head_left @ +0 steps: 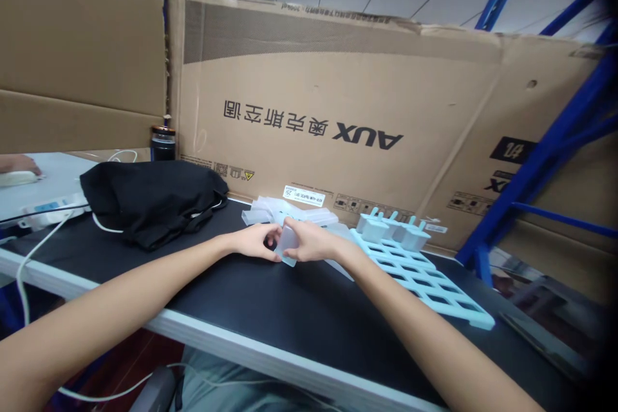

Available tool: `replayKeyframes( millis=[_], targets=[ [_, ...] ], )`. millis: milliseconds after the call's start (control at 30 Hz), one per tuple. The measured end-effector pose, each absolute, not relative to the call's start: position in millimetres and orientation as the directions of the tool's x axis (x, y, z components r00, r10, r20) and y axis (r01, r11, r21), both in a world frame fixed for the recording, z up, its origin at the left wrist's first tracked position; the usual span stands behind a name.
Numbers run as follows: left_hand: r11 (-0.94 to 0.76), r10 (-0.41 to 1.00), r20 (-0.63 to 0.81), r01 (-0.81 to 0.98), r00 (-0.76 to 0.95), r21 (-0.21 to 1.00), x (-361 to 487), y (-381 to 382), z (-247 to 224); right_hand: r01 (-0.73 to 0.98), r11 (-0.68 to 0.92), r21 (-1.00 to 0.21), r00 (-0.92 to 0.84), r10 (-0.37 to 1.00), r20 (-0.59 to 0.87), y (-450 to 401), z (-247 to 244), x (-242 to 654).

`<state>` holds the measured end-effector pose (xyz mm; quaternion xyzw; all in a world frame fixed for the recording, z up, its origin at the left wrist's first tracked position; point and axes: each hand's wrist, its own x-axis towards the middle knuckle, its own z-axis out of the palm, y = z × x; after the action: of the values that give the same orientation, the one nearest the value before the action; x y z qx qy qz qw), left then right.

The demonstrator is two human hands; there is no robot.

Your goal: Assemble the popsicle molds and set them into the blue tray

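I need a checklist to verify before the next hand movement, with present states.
1. Small translucent plastic piece gripped by bare right hand: ok.
2. Grip of bare left hand: cannot tell, contact unclear.
3. Light-blue plastic grid rack resting on black tabletop: ok.
4. Light-blue plastic moulds on the rack, sticks upward: ok.
5. Leftmost thin white cable clear of table edge: not ok, hangs over.

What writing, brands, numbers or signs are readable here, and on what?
"AUX 奥克斯空调": upside down, large cardboard box.
"机": upside down, the box's dark patch.
"X": upside down, below that patch.
"300kg", probably: upside down, the box's top edge.
Yellow warning triangle: low on the box.
Too small or blurred: white label, remaining fine print.
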<state>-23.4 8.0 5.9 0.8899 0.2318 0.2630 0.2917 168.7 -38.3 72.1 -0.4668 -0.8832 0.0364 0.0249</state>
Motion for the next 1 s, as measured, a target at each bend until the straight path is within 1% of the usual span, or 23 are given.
replayKeyframes(
  millis=[100, 167, 233, 267, 300, 333, 367, 400, 467, 533, 567, 600, 733, 833, 900, 1000],
  targets=[
    [-0.662, 0.578, 0.324, 0.198, 0.749, 0.723, -24.0, 9.8, 5.3, 0.778, 0.612, -0.144, -0.612, 0.789, 0.05, -40.9, 73.4, 170.8],
    [-0.573, 0.611, 0.327, 0.117, 0.721, 0.811, -25.2, 12.8, 7.5, 0.738, 0.631, -0.24, -0.62, 0.774, 0.13, -43.6, 73.9, 175.3],
    [-0.481, 0.672, 0.374, -0.007, 0.639, 0.877, -27.4, 16.2, 12.3, 0.705, 0.602, -0.375, -0.57, 0.795, 0.206, -47.0, 74.8, 181.9],
    [-0.453, 0.705, 0.41, -0.078, 0.579, 0.888, -28.9, 17.7, 15.4, 0.691, 0.579, -0.433, -0.543, 0.811, 0.218, -48.3, 75.5, 185.8],
    [-0.438, 0.735, 0.447, -0.145, 0.51, 0.887, -30.4, 19.1, 18.5, 0.682, 0.559, -0.471, -0.525, 0.823, 0.215, -48.6, 76.3, 190.1],
    [-0.435, 0.76, 0.477, -0.201, 0.441, 0.878, -31.9, 20.3, 21.3, 0.687, 0.544, -0.482, -0.514, 0.833, 0.207, -47.4, 76.8, 194.7],
    [-0.436, 0.778, 0.497, -0.241, 0.385, 0.867, -33.2, 21.3, 23.6, 0.71, 0.534, -0.459, -0.502, 0.841, 0.203, -44.4, 76.8, 199.5],
    [-0.438, 0.79, 0.507, -0.262, 0.344, 0.86, -34.2, 22.0, 25.1, 0.751, 0.526, -0.4, -0.485, 0.85, 0.208, -39.4, 76.1, 204.5],
    [-0.44, 0.806, 0.505, -0.26, 0.308, 0.86, -34.7, 22.4, 26.0, 0.848, 0.486, -0.211, -0.439, 0.868, 0.233, -24.5, 71.8, 214.1],
    [-0.459, 0.798, 0.504, -0.209, 0.33, 0.864, -33.3, 21.1, 25.3, 0.905, 0.426, -0.014, -0.412, 0.883, 0.224, -6.3, 64.1, 221.4],
    [-0.484, 0.783, 0.512, -0.171, 0.353, 0.858, -32.0, 19.7, 24.9, 0.913, 0.404, 0.049, -0.405, 0.89, 0.209, 2.5, 59.5, 223.6],
    [-0.519, 0.763, 0.526, -0.129, 0.376, 0.845, -30.4, 17.8, 24.7, 0.917, 0.39, 0.081, -0.399, 0.896, 0.193, 10.3, 54.7, 224.8],
    [-0.697, 0.665, 0.589, 0.101, 0.459, 0.709, -24.6, 7.9, 25.7, 0.927, 0.367, 0.072, -0.374, 0.911, 0.174, 30.5, 37.9, 220.5],
    [-0.728, 0.659, 0.554, 0.247, 0.509, 0.639, -22.2, 1.7, 23.9, 0.935, 0.347, 0.068, -0.354, 0.919, 0.174, 38.1, 31.1, 213.0],
    [-0.702, 0.675, 0.508, 0.254, 0.535, 0.665, -20.8, -0.2, 20.2, 0.94, 0.335, 0.067, -0.341, 0.924, 0.174, 41.6, 29.9, 208.9],
    [-0.614, 0.663, 0.432, 0.115, 0.611, 0.781, -18.0, 0.8, 13.4, 0.942, 0.331, 0.049, -0.335, 0.927, 0.17, 43.9, 34.4, 207.0]
  ],
)
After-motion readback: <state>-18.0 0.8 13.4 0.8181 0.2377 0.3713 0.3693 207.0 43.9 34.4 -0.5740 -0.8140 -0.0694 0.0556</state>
